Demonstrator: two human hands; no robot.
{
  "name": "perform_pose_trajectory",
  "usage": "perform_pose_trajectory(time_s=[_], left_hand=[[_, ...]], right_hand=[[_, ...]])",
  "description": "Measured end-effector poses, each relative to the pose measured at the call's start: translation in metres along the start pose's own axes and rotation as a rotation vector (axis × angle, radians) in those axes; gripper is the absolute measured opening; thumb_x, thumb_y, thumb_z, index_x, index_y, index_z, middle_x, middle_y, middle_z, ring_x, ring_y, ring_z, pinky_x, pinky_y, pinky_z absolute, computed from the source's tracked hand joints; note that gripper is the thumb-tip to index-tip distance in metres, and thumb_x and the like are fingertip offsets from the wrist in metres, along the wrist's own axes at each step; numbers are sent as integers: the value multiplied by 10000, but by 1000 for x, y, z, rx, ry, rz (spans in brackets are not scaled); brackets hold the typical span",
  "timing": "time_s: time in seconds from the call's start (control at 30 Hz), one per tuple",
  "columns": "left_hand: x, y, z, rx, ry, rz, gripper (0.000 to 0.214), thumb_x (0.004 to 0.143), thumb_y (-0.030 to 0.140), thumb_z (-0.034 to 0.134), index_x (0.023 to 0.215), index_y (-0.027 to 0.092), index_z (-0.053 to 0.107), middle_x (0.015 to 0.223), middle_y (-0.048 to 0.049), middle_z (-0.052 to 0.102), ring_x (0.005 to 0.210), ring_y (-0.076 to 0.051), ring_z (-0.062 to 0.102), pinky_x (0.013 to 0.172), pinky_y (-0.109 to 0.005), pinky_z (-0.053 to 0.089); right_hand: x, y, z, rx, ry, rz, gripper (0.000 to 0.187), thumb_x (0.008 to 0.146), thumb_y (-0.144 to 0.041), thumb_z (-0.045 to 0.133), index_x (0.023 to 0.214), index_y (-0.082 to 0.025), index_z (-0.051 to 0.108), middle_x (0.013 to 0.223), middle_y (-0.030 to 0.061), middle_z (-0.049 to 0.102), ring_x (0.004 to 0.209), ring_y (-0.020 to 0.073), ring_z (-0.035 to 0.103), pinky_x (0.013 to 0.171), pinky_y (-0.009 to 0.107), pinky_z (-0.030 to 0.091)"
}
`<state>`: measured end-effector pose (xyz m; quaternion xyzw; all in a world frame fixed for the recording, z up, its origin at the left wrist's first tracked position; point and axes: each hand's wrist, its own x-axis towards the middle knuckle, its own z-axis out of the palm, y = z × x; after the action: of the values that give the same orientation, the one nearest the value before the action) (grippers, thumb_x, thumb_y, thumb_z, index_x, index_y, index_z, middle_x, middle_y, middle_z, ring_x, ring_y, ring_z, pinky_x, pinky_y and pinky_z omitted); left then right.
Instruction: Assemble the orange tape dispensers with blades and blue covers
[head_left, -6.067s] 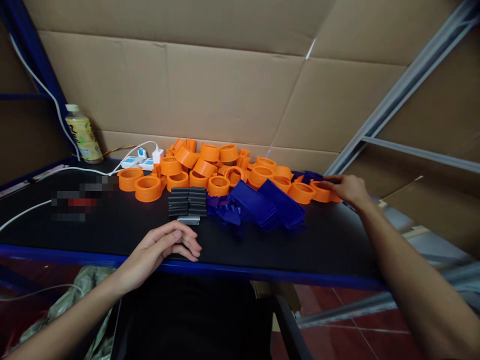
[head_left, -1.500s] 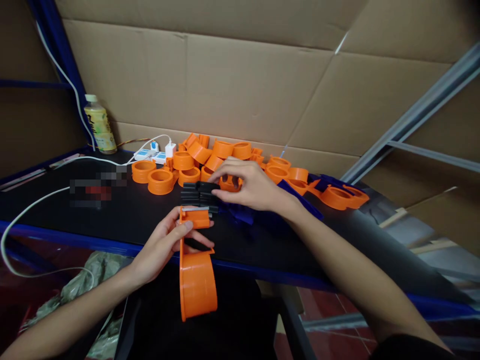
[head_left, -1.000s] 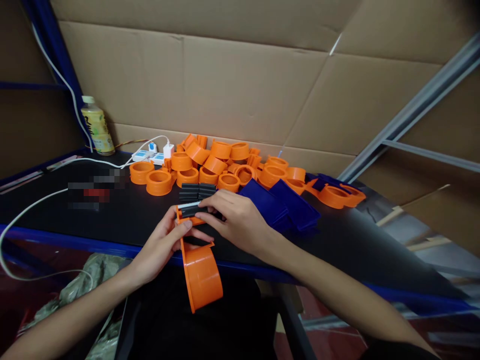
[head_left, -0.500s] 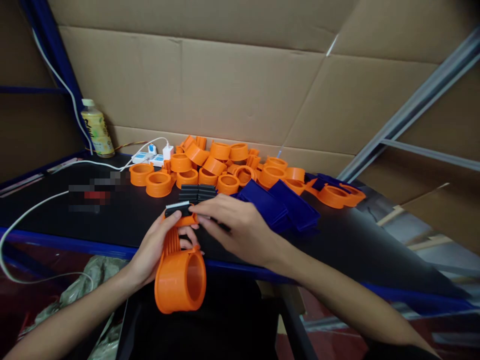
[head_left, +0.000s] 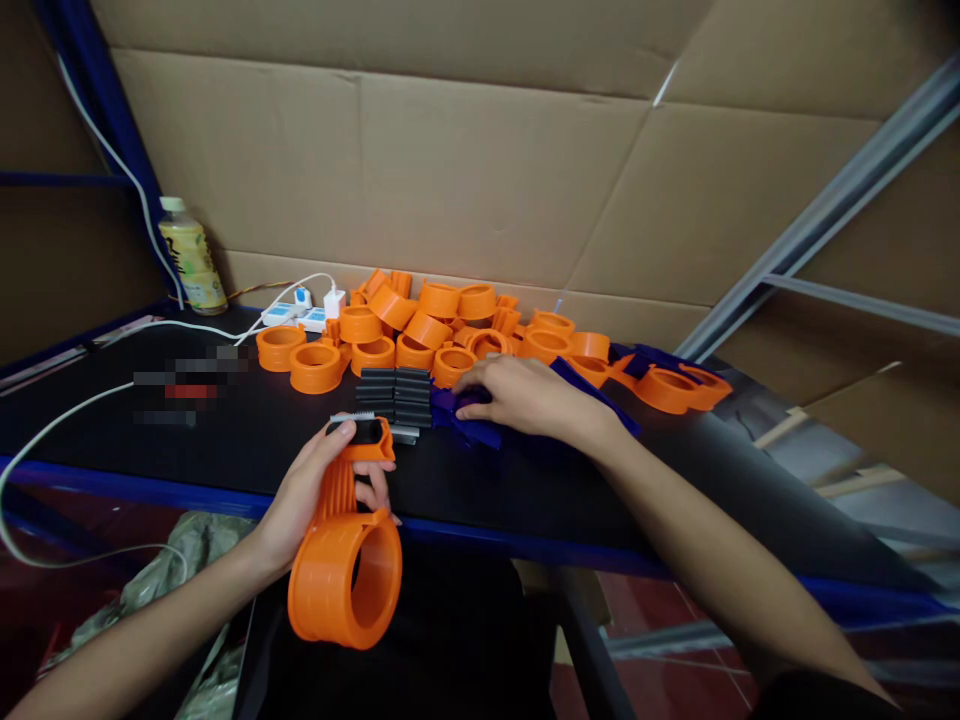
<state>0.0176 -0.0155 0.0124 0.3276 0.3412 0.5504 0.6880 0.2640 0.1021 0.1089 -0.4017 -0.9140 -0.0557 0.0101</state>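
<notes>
My left hand (head_left: pixel 304 490) is closed around an orange tape dispenser (head_left: pixel 345 580), held tilted over the table's front edge. Its large ring hangs toward me, and its head carries a black piece (head_left: pixel 364 432) and a pale toothed blade (head_left: pixel 352 416). The thumb presses on the black piece. My right hand (head_left: pixel 517 395) is over the dark blue plastic pieces (head_left: pixel 469 428), thumb and fingers apart, the fingertips at or touching them. Ribbed black strips (head_left: pixel 394 395) lie side by side left of those fingers. Part of the blue pile is hidden under the hand.
Many orange dispensers (head_left: pixel 427 330) are heaped at the back of the black table (head_left: pixel 247 430). A power strip (head_left: pixel 304 318) with white cables and a drink bottle (head_left: pixel 193 258) stand at the left. Cardboard (head_left: pixel 480 160) walls the back; a metal frame (head_left: pixel 817 200) slants at the right.
My right hand has left the dispenser's head and moved away and right to the blue pieces. My left hand still holds the dispenser, its ring now a little lower and farther left.
</notes>
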Motion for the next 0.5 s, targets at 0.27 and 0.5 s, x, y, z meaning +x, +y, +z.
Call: perform_pose_trajectory(time_s=[0.27,0.5], left_hand=[[4,1,-4,32,-116,42,370,919,493,580,946,128,638,687,-100,708,626,-277,742,686,-440,622],[6,1,-8,39,-151,20,343,935,490,566,963,152,617,695,-100,710,642,-288,752,659,-421,620]], right_hand=[[-4,12,-5,181,-32,-60,292,839,-181,731,1118,-255,773,1060,41,763,954,204,696,846,300,517],[-6,10,-3,245,218,-107,189,894,-187,668,1036,-224,788,1002,63,766,898,197,700,837,338,532]])
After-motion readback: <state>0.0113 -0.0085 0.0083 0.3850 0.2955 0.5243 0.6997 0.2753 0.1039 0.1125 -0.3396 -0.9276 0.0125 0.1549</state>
